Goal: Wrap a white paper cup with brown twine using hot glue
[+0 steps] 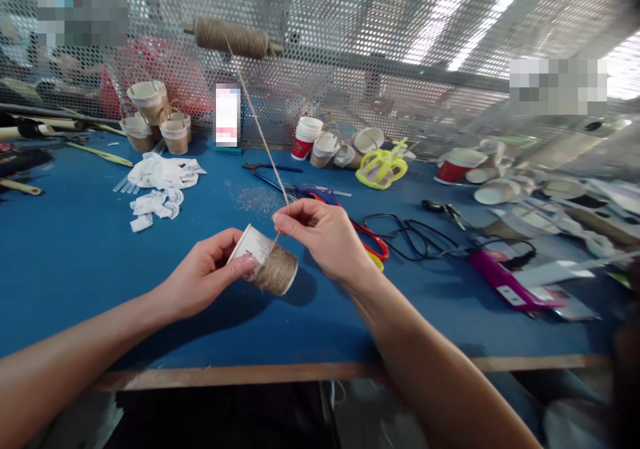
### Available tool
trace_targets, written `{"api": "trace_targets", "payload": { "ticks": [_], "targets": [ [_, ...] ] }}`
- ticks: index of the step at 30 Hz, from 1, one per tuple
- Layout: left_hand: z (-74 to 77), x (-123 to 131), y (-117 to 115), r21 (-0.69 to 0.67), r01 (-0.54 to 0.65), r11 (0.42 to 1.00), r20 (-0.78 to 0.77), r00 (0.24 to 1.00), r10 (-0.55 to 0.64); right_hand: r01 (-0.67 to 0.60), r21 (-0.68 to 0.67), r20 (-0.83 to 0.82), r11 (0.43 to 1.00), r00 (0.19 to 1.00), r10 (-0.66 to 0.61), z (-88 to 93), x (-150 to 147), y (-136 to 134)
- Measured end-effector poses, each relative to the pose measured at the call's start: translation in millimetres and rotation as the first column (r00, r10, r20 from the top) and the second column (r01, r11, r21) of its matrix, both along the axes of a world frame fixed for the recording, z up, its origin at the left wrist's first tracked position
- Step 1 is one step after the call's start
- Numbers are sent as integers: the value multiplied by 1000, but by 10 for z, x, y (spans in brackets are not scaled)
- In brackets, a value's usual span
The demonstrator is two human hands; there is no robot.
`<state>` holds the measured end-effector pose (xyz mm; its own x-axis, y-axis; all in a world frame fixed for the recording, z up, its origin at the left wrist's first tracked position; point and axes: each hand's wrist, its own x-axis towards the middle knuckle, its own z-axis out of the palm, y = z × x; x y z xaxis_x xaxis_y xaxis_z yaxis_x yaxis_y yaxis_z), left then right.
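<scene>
My left hand [213, 269] grips a white paper cup [255, 243] by its rim end, the cup lying tilted above the table. Brown twine [277, 270] is wound round the lower part of the cup. Between thumb and fingertips, my right hand [323, 232] pinches the twine strand [260, 129] just above the cup. That strand runs up, taut, to a spool of twine [233, 39] on a stick at the mesh screen. Blue-handled pliers [273, 167] and a blue glue gun [313, 190] lie behind my right hand, which partly hides red-handled scissors [375, 241].
Twine-covered cup baskets [145, 115] stand at the back left, near white lace ribbon [165, 170]. Paper cups [306, 135] and a yellow woven basket [383, 169] sit at the back. On the right are a black cable [410, 232], keys [455, 217] and a purple power strip [510, 282].
</scene>
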<state>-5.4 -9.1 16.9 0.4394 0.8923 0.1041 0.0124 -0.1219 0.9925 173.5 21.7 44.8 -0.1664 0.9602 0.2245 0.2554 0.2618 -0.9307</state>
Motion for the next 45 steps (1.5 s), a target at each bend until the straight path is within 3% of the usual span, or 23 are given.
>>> {"api": "trace_targets", "payload": {
  "ticks": [18, 27, 37, 41, 45],
  "targets": [
    [-23, -34, -19, 206, -21, 978, -100, 994, 42, -47, -14, 6, 999, 999, 47, -74, -45, -13],
    [-41, -68, -9, 363, -14, 932, -162, 984, 78, -95, 21, 130, 995, 987, 92, -79, -59, -11],
    [-54, -82, 9, 509, 25, 861, -232, 967, 109, -109, -45, 250, 993, 961, 117, -42, -64, -18],
    [-47, -79, 42, 448, 48, 893, -235, 970, 66, -86, 8, 260, 996, 962, 81, -56, -57, -6],
    [-48, -64, 80, 91, 40, 995, -91, 995, -31, -71, 98, 309, 993, 950, 38, -102, -82, -37]
  ]
}}
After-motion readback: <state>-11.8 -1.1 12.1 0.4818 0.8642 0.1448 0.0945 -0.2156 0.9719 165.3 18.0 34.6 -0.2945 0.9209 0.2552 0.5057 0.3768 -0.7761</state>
